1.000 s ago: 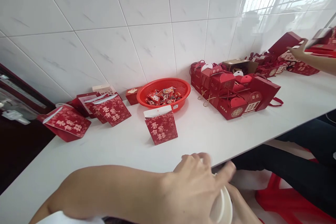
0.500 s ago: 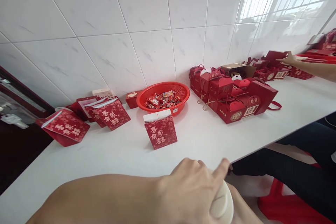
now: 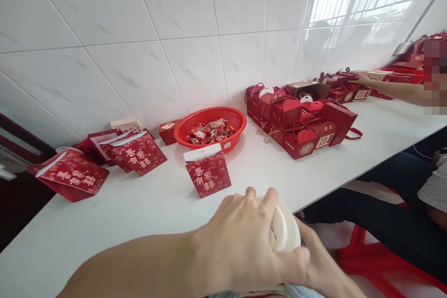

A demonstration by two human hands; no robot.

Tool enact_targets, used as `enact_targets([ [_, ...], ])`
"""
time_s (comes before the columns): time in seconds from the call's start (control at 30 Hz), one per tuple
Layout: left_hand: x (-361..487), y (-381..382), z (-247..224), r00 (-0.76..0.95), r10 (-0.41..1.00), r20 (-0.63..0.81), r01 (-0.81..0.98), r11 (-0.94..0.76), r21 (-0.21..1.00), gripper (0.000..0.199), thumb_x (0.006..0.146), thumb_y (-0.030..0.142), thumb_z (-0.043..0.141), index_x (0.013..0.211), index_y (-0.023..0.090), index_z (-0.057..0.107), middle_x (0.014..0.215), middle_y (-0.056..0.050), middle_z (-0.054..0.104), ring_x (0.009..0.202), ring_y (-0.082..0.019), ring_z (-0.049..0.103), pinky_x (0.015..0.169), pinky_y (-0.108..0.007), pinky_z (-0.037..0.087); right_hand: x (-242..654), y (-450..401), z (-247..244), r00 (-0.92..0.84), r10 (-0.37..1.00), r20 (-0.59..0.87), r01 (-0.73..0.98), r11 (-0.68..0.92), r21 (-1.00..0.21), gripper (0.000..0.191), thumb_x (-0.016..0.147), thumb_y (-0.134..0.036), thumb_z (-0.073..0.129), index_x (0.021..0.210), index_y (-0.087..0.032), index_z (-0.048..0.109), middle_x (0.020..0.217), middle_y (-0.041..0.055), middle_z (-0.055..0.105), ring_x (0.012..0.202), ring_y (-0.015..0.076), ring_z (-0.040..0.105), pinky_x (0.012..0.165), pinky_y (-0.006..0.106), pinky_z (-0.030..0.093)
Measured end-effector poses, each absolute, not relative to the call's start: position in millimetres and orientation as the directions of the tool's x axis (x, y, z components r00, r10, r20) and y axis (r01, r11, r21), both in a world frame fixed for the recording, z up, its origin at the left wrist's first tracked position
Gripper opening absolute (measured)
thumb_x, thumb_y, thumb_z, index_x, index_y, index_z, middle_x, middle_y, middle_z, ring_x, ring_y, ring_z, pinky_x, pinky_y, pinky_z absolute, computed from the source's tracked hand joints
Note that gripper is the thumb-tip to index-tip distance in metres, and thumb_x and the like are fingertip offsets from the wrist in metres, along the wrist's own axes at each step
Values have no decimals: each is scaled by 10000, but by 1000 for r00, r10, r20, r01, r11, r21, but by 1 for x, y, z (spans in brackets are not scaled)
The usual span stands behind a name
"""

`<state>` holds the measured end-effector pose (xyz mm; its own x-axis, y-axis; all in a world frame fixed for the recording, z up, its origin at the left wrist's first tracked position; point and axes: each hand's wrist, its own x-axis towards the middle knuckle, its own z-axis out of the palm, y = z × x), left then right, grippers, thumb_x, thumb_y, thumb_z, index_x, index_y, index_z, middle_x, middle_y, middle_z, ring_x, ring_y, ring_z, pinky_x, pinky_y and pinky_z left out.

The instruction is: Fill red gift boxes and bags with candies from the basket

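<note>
My left hand (image 3: 240, 230) reaches across from the left, its fingers and thumb curled around a round cream-white lid (image 3: 288, 230). The lid looks like that of a drinking cup or bottle, but the body below it is mostly hidden by my hands. My right hand (image 3: 316, 258) is on the far right side of the same lidded container; its fingers are largely hidden, and it appears wrapped around it. Both hands are at the table's near edge, in front of an upright red gift box (image 3: 209, 174) with a white open flap.
A red plastic basket (image 3: 240, 135) holds wrapped sweets (image 3: 209, 132). Red gift boxes (image 3: 143, 153) stand at the left, and closed red boxes (image 3: 303, 137) cluster at the right. A co-worker's hand (image 3: 361, 78) touches boxes farther along. A red stool (image 3: 363, 251) is below the white table (image 3: 146, 212).
My left hand has turned on the lid, its thumb now showing on the near side. The view has shifted slightly. The co-worker's hand has lowered among the far boxes.
</note>
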<state>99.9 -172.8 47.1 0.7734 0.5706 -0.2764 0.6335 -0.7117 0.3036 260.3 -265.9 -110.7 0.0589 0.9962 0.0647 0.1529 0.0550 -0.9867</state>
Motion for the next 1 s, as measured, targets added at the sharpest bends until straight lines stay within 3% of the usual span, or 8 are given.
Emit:
enact_targets([
  [0.13,94,-162,67,765,600,-233,642,-680,355,526,813,719,483,900,205,557,707,-27,556,643,-237,567,551,-303,374,261,-266,-111,107,992,64,166,45,-985,602,627,-295,811,1187,-167,633,1022,72,696,916,284,653,804,362,556],
  [0.23,87,-147,85,782,581,-227,606,-622,496,505,859,701,456,838,203,537,736,-11,578,685,-207,576,577,-282,384,264,-266,-109,107,989,101,140,85,-987,576,692,-336,778,1214,-164,604,1026,74,694,916,265,649,813,350,553],
  [0.4,74,-119,77,796,554,-244,488,-348,800,413,925,589,455,772,205,449,662,27,542,613,-143,521,575,-249,410,272,-267,-104,180,975,129,150,102,-983,518,710,-355,773,1172,-186,610,957,60,694,842,241,646,744,333,566],
  [0.5,74,-104,49,851,455,-262,362,-147,920,433,941,586,388,773,194,464,597,19,514,537,-125,491,517,-232,421,276,-268,-102,231,966,115,138,85,-987,473,711,-400,778,1115,-199,637,844,55,678,801,253,650,685,333,572],
  [0.63,87,-94,16,874,359,-328,312,104,944,556,871,669,363,824,148,549,611,-32,589,459,-123,502,427,-230,409,278,-272,-99,264,959,102,138,67,-988,494,731,-412,775,1157,-208,629,814,44,688,687,217,641,654,333,583],
  [0.83,103,-104,-4,898,246,-365,249,399,883,740,818,734,215,904,106,596,624,-90,627,482,-161,554,359,-214,349,283,-273,-89,257,940,222,201,173,-964,590,685,-359,800,1232,-222,626,1035,88,722,906,295,691,761,370,600],
  [1.0,95,-126,-17,901,212,-378,257,440,860,991,700,883,82,1010,95,596,654,-85,621,368,-123,479,327,-222,316,281,-266,-68,207,923,324,259,268,-928,663,621,-365,839,1232,-227,624,1078,93,697,963,308,672,841,385,586],
])
